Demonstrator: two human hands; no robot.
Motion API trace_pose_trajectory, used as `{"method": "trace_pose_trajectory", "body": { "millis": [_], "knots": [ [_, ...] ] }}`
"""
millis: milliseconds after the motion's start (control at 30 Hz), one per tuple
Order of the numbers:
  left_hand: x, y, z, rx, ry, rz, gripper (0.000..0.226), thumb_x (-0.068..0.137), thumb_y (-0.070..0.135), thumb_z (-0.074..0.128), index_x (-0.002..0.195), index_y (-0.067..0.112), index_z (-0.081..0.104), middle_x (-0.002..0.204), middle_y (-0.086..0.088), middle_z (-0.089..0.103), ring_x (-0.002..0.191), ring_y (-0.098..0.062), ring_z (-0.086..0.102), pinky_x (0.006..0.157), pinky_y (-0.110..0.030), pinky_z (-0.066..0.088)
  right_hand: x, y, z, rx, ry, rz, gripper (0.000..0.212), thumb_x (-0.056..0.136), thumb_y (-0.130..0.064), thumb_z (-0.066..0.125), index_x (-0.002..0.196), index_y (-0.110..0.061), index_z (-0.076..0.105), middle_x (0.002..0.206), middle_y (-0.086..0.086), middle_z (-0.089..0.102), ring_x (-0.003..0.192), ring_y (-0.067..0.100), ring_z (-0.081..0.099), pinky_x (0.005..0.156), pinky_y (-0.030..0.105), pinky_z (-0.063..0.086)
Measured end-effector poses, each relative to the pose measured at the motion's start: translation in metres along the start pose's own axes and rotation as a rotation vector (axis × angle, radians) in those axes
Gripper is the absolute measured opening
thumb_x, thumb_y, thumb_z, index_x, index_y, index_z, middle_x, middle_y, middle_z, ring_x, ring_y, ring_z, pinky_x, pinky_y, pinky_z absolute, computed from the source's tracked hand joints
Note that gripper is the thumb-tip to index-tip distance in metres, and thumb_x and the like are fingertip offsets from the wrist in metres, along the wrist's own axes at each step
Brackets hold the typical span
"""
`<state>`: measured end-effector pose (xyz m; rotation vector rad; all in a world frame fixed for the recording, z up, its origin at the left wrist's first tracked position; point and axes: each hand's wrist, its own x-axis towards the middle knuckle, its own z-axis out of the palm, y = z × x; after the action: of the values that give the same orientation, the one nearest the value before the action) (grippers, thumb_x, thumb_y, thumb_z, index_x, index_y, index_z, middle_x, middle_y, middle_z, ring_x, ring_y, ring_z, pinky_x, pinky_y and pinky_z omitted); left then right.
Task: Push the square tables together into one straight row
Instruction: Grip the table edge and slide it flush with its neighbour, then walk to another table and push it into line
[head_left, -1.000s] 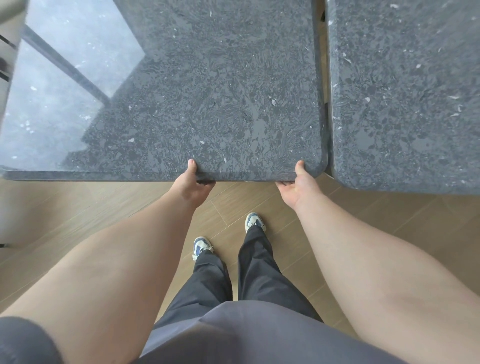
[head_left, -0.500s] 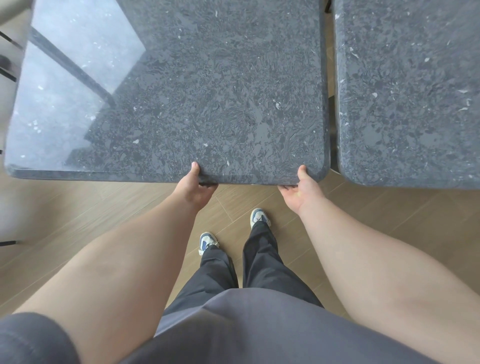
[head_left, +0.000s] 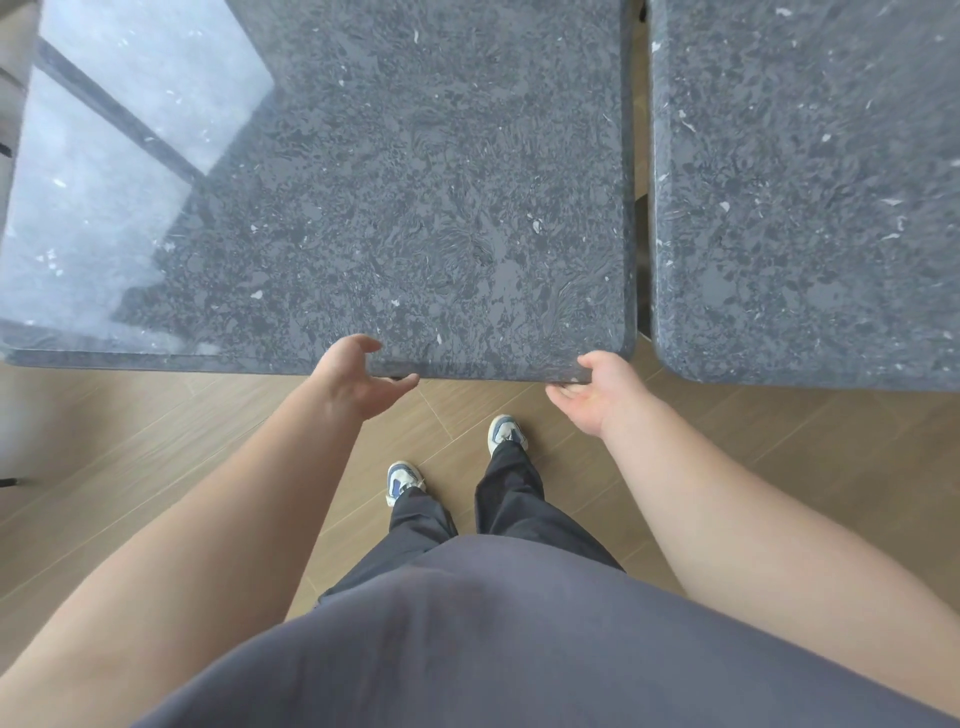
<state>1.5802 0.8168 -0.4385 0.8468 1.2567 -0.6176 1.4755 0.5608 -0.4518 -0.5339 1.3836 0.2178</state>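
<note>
Looking straight down here: two dark speckled stone tables fill the top of the frame. The left table (head_left: 363, 182) takes up the upper left and centre, with a pale window glare across its far left side. The right table (head_left: 805, 182) sits in the upper right. They're just beside each other but not touching, with a thin gap running down between them where a bit of floor and something dark shows through. Their near edges are close to level, though the right one reaches slightly lower in the frame.

The left hand (head_left: 358, 379) is at the near edge of the left table, mid-frame, fingers loosely spread, thumb up over the top and fingers below the edge, not clamped on anything. The right hand (head_left: 592, 389) is near that table's lower right corner, palm up, fingers relaxed and wide, fingertips right at the underside of the edge. Can't tell if it's actually touching.

Below that: wood floor (head_left: 156, 467), dark trousers, and white-and-blue shoes (head_left: 506, 431).
</note>
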Motion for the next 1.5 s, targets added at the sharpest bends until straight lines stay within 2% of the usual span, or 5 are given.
{"method": "trace_pose_trajectory", "body": {
  "millis": [167, 300, 533, 967, 1500],
  "knots": [
    [-0.033, 0.005, -0.005, 0.061, -0.07, -0.038, 0.06, 0.098, 0.005, 0.043, 0.154, -0.003, 0.023, 0.157, -0.029, 0.031, 0.14, -0.045, 0.041, 0.107, -0.054, 0.044, -0.032, -0.007, 0.026, -0.087, 0.029, -0.001, 0.058, 0.1, -0.012, 0.048, 0.153, -0.003, 0.026, 0.151, 0.034, 0.035, 0.136, 0.043, 0.046, 0.103, 0.047, 0.047],
    [-0.052, 0.02, -0.013, 0.073, -0.189, 0.035, 0.034, 0.099, 0.008, 0.039, 0.129, -0.002, 0.052, 0.131, -0.016, 0.062, 0.116, -0.035, 0.062, 0.086, -0.049, 0.051, -0.061, -0.009, 0.052, -0.125, -0.094, -0.1, 0.042, 0.1, -0.01, 0.044, 0.141, 0.003, 0.043, 0.144, 0.023, 0.049, 0.127, 0.032, 0.054, 0.098, 0.04, 0.048],
    [-0.125, 0.073, -0.046, 0.086, -0.305, 0.42, 0.017, 0.099, 0.009, 0.047, 0.108, 0.008, 0.062, 0.11, -0.012, 0.071, 0.096, -0.024, 0.076, 0.07, -0.038, 0.061, -0.144, -0.003, 0.117, -0.22, -0.382, -0.23, 0.025, 0.096, -0.002, 0.036, 0.1, -0.007, 0.06, 0.093, 0.01, 0.067, 0.088, 0.023, 0.066, 0.081, 0.034, 0.054],
    [-0.247, 0.186, -0.267, 0.16, -0.143, 1.16, 0.025, 0.088, 0.0, 0.046, 0.098, 0.015, 0.063, 0.081, 0.002, 0.074, 0.08, -0.019, 0.072, 0.076, -0.033, 0.059, -0.299, 0.189, 0.262, -0.511, -0.83, -0.587, 0.027, 0.094, 0.004, 0.038, 0.093, -0.011, 0.061, 0.073, 0.003, 0.065, 0.067, 0.017, 0.062, 0.068, 0.03, 0.053],
    [-0.261, 0.331, -0.405, -0.002, -0.055, 1.305, 0.025, 0.079, 0.01, 0.049, 0.099, 0.016, 0.062, 0.08, 0.005, 0.073, 0.082, -0.019, 0.072, 0.075, -0.034, 0.058, -0.34, 0.336, 0.423, -0.607, -1.08, -0.72, 0.025, 0.078, -0.007, 0.046, 0.095, -0.012, 0.063, 0.077, 0.002, 0.064, 0.073, 0.017, 0.061, 0.074, 0.033, 0.053]
  ]
}}
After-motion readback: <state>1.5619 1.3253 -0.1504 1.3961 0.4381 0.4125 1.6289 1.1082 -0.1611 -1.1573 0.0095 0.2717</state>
